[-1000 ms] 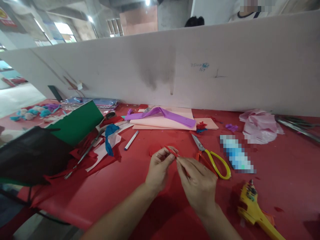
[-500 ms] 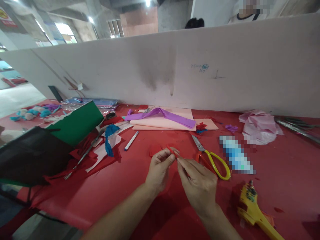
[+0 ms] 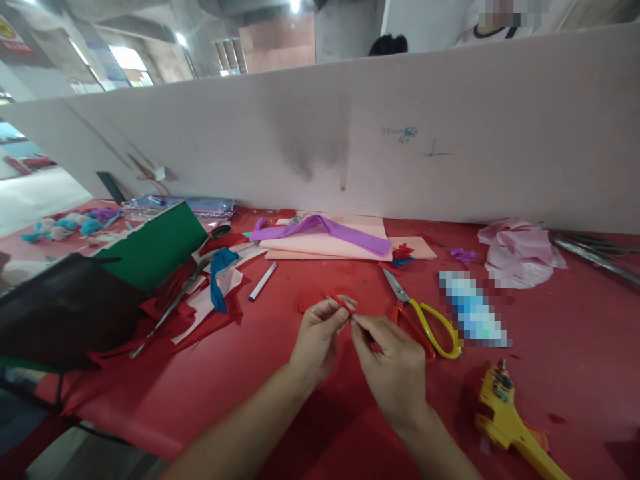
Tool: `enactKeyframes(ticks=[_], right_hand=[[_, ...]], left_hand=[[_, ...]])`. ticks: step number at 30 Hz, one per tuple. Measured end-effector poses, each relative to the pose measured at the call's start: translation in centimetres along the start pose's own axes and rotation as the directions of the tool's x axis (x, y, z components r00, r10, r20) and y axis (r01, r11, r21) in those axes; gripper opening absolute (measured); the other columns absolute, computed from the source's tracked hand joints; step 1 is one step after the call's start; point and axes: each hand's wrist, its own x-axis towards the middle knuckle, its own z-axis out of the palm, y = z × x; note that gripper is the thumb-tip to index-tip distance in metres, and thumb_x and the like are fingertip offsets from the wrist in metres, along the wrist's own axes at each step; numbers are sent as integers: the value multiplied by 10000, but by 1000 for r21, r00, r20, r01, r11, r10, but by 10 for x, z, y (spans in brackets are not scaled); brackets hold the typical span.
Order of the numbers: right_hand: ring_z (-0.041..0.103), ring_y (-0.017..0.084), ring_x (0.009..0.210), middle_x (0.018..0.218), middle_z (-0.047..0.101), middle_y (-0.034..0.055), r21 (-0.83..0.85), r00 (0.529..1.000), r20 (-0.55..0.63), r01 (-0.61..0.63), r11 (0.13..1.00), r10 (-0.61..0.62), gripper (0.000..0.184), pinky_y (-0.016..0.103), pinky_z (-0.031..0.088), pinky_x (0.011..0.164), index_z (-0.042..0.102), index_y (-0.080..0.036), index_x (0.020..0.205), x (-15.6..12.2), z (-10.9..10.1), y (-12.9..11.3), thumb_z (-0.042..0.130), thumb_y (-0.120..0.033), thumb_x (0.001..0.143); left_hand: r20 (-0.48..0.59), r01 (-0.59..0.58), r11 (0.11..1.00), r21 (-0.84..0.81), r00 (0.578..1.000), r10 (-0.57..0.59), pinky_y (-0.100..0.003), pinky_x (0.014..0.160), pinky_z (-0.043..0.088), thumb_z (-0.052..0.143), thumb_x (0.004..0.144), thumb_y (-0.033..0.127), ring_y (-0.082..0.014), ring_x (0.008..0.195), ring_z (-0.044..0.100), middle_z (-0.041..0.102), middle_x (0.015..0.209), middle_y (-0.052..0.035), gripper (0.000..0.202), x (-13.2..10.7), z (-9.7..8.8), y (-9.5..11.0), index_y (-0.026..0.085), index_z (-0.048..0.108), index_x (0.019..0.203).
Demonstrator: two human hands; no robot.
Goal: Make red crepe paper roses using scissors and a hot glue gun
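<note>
- A small ceiling lamp (image 3: 295, 6) glares white; a window (image 3: 129, 57) at upper left is washed out.
- Light over the red tabletop (image 3: 285, 373) is moderate, darkening into shadow below the hands (image 3: 320, 340).
- A dark shadow lies left of the yellow glue gun (image 3: 503, 407).
- The red strip (image 3: 340, 301) looks soft-edged against similar red.
- Wide-angle stretching draws out the forearms (image 3: 245, 427).
- Coarse pixelation hides the blue-and-white packet (image 3: 474, 308).
</note>
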Motion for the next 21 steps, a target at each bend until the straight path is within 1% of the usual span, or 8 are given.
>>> enactKeyframes(ticks=[1,3,4,6,10,15,19,21], right_hand=[[668,144,645,779,729,34,89,997,32,-80,993,77,131,253,530,633,703,-197,867,2,0,-1,576,-175,845],[667,148,649,787,732,28,235,974,108,-218,947,198,132,254,540,616,708,-207,875,5,-2,-3,581,-208,840],[664,150,642,784,734,26,278,962,136,-265,923,235,135,255,541,604,712,-211,876,7,-3,-3,584,-222,837],[658,152,629,778,735,26,309,950,156,-308,900,272,135,256,539,586,719,-213,867,7,-4,-4,593,-240,830],[660,147,663,791,731,17,278,965,93,-261,924,245,114,255,532,627,719,-220,857,3,-1,-3,612,-216,819],[665,141,678,813,730,11,228,975,53,-224,948,218,122,259,534,663,715,-224,869,-1,3,0,610,-188,820],[669,151,675,820,734,18,212,972,19,-233,949,234,123,276,546,664,712,-226,882,0,2,0,608,-197,822],[673,157,686,823,735,23,220,973,15,-227,949,230,122,280,551,665,710,-225,883,0,1,-1,607,-199,823]], left_hand=[[4,6,1000,-2,1000,-6,-250,814,444,775,641,194,-119,803,590,654,807,-19,87,0,-1,0,157,702,669],[18,17,1000,4,1000,-17,-233,769,439,764,658,205,-111,778,577,641,816,-19,87,1,-1,0,156,694,674],[29,21,1000,9,999,-21,-225,749,434,758,667,210,-104,759,568,636,822,-19,87,1,-1,1,155,690,675],[51,28,999,22,998,-29,-218,724,426,752,676,218,-94,724,550,629,825,-20,93,0,-1,1,153,687,679],[67,28,998,65,997,-32,-242,765,431,744,686,231,-119,760,560,629,819,-30,92,-1,1,4,156,697,710],[61,-35,991,126,998,28,-237,792,437,725,701,195,-125,795,570,647,824,-36,44,-2,1,4,154,710,706],[37,5,992,129,999,-10,-253,800,450,729,705,215,-127,779,594,692,831,-49,109,-2,2,2,156,741,796],[8,20,993,119,1000,-21,-267,807,458,757,670,216,-143,798,613,716,858,-66,133,-2,3,3,152,747,786]])
